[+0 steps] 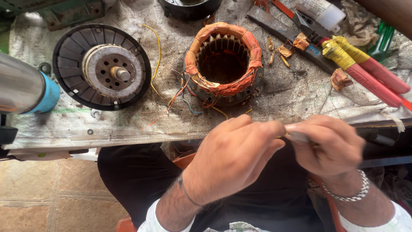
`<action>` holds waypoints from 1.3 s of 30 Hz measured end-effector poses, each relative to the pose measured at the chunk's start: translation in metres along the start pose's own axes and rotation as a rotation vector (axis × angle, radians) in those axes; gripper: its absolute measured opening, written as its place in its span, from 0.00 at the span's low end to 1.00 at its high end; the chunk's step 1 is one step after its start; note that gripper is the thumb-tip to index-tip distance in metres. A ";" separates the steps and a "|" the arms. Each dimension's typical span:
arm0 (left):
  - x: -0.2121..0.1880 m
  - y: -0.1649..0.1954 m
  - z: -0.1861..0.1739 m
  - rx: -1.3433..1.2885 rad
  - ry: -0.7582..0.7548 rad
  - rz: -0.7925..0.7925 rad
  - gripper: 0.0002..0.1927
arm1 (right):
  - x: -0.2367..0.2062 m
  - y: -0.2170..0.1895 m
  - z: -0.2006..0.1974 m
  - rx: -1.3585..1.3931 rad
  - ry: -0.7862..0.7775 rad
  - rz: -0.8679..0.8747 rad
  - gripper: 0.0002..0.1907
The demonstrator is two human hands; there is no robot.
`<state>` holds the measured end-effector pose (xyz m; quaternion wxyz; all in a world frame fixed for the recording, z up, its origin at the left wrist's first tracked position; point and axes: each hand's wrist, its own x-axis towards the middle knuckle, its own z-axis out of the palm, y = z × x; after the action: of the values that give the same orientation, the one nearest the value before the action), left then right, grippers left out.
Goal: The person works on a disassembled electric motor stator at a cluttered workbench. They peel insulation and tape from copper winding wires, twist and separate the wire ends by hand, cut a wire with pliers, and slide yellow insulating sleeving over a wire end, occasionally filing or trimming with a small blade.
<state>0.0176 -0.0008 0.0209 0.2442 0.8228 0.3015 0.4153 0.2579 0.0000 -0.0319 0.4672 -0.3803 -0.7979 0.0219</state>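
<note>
My left hand point(234, 157) and my right hand point(330, 146) meet over my lap, just in front of the bench edge. Their fingertips pinch a small pale piece point(297, 136), likely a thin sleeve or tube, with a hint of yellow wire beside it; it is blurred and mostly hidden. Beyond the hands on the bench stands a motor stator point(224, 62), a steel ring with copper windings wrapped in orange tape. Loose coloured wires point(182, 101) trail from it toward the bench edge.
A round rotor disc point(102, 66) with a centre shaft lies at the left. A shiny metal cylinder with a blue end point(25, 88) sits at the far left. Red-handled pliers point(369, 73), a flat blade and paper scraps lie at the right.
</note>
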 end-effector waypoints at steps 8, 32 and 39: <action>-0.001 0.012 -0.027 0.364 0.167 0.188 0.13 | -0.007 0.018 -0.035 0.045 0.103 0.040 0.08; -0.001 0.009 -0.040 0.498 0.384 0.226 0.08 | -0.065 0.055 -0.025 0.550 0.615 0.549 0.14; 0.016 0.011 -0.043 0.593 0.479 0.276 0.08 | -0.047 0.069 -0.036 0.616 0.566 0.608 0.11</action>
<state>-0.0074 0.0090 0.0593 -0.1390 0.7703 0.3431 0.5193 0.3385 0.0083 -0.0732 0.7276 -0.4309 -0.4503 0.2866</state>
